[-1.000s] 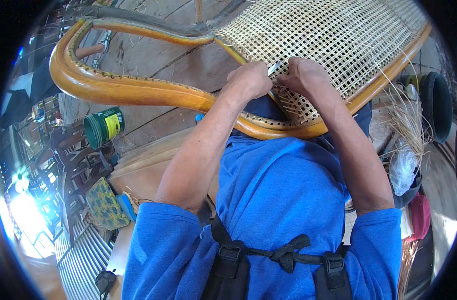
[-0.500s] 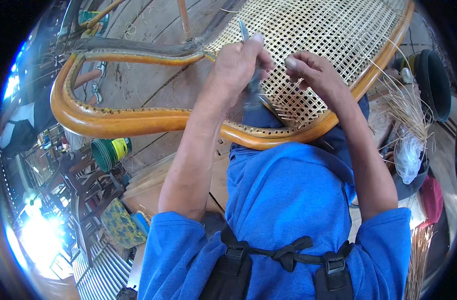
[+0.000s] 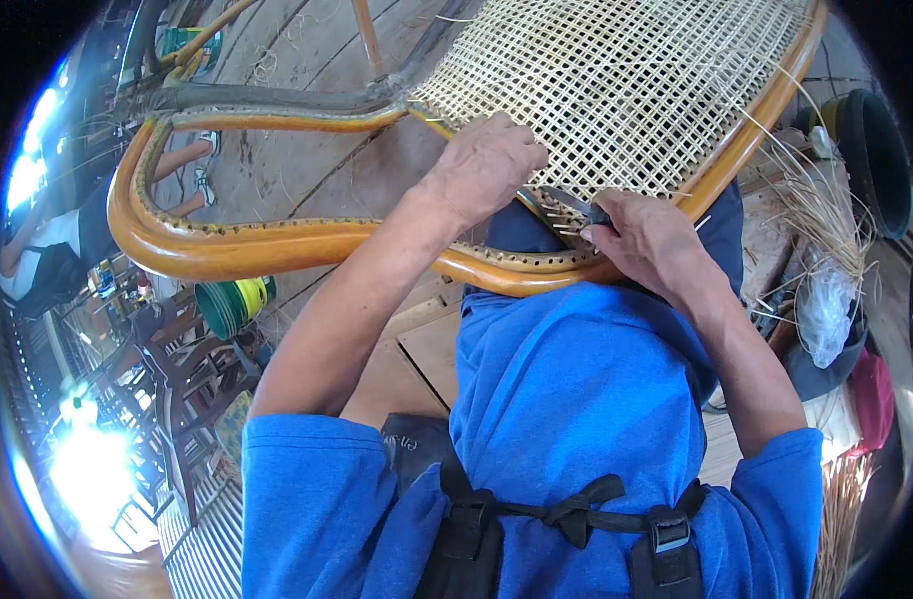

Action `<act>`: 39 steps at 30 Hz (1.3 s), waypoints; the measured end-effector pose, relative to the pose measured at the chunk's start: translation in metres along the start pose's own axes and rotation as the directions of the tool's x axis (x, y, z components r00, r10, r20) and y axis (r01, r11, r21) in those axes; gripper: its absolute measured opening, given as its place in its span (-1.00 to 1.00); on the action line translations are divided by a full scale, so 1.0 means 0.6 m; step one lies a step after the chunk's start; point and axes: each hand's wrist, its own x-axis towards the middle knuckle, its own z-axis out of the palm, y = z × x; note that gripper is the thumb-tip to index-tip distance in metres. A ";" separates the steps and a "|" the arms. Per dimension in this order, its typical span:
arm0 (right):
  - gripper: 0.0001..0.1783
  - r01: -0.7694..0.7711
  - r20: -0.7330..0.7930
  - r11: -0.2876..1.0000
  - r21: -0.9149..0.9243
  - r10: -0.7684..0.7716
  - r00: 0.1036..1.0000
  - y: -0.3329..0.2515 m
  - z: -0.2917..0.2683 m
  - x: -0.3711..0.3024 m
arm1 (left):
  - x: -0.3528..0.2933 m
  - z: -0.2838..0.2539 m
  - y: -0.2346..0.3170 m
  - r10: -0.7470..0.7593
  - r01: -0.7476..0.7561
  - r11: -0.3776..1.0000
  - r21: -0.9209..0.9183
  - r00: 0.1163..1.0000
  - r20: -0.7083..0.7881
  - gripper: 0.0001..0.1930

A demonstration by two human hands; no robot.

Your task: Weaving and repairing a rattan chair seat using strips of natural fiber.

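A woven cane panel [image 3: 616,90] with an open grid fills part of a varnished orange-brown wooden frame [image 3: 306,250]. My left hand [image 3: 491,165] is closed at the panel's lower left edge, its fingers curled down and partly hidden. From beneath it a thin grey metal tool [image 3: 566,202], like a blade, runs toward my right hand. My right hand [image 3: 641,235] is closed at the panel's lower edge, just above the curved frame, with something dark by the thumb that I cannot make out. Loose cane ends stick out between the hands, near the row of holes in the frame.
Bundled cane strands [image 3: 816,215] hang at the right, beside a clear plastic bag [image 3: 824,314] and a dark bucket [image 3: 876,165]. A green bucket [image 3: 232,304] with a yellow label lies at the left. Dark wooden chairs [image 3: 182,389] stand farther left, and another person's legs [image 3: 187,180] show at far left.
Both hands have come down onto the panel's lower edge; the right dropped farther. The tool, held upright in my left hand before, now lies low between the hands. The view has shifted slightly.
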 end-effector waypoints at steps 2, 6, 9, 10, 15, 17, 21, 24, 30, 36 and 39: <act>-0.86 0.079 -0.063 0.994 -0.074 -0.084 0.994 0.001 0.012 -0.004 | -0.001 0.002 0.004 0.105 -0.104 0.993 0.060 0.994 -0.017 -0.93; -0.75 0.079 -0.100 0.989 -0.129 -0.092 0.991 0.000 0.027 0.000 | -0.003 0.001 0.005 0.090 -0.093 0.994 0.050 0.994 0.062 -0.92; -0.78 0.050 -0.060 0.976 -0.213 -0.064 0.996 -0.017 0.020 -0.005 | -0.007 0.007 0.002 0.125 -0.126 0.992 0.011 0.991 0.055 -0.92; -0.79 0.022 -0.034 0.976 -0.219 -0.030 0.999 -0.020 0.016 -0.005 | -0.003 0.007 0.002 0.134 -0.137 0.990 0.030 0.988 0.082 -0.91; -0.85 -0.008 -0.116 0.969 -0.246 -0.022 0.993 -0.018 0.034 -0.009 | -0.004 0.020 0.002 0.141 -0.144 0.989 0.027 0.985 0.099 -0.91; -0.85 0.006 -0.142 0.974 -0.227 -0.039 0.989 -0.018 0.032 -0.006 | -0.003 0.021 0.000 0.130 -0.130 0.991 -0.011 0.988 0.086 -0.92; -0.77 -0.087 -0.013 0.970 -0.226 0.086 0.996 -0.028 0.028 -0.007 | -0.005 0.025 0.004 0.114 -0.110 0.993 -0.046 0.990 0.083 -0.92; -0.81 -0.011 -0.148 0.983 -0.184 -0.016 0.989 -0.010 0.033 -0.009 | -0.002 0.023 0.002 0.122 -0.118 0.991 -0.064 0.990 0.074 -0.93; -0.74 -0.095 0.003 0.990 -0.104 0.095 0.995 -0.006 0.001 -0.023 | -0.001 0.021 -0.001 0.026 -0.015 0.993 -0.116 0.995 0.095 -0.92; -0.70 -0.156 0.060 0.984 -0.088 0.161 0.985 0.000 -0.003 -0.012 | 0.021 0.017 -0.009 -0.004 0.052 0.979 -0.198 0.973 0.231 -0.90; -0.70 -0.105 0.038 0.994 -0.012 0.105 0.994 0.011 0.005 -0.006 | 0.031 0.005 -0.015 -0.049 0.137 0.967 -0.215 0.928 0.369 -0.91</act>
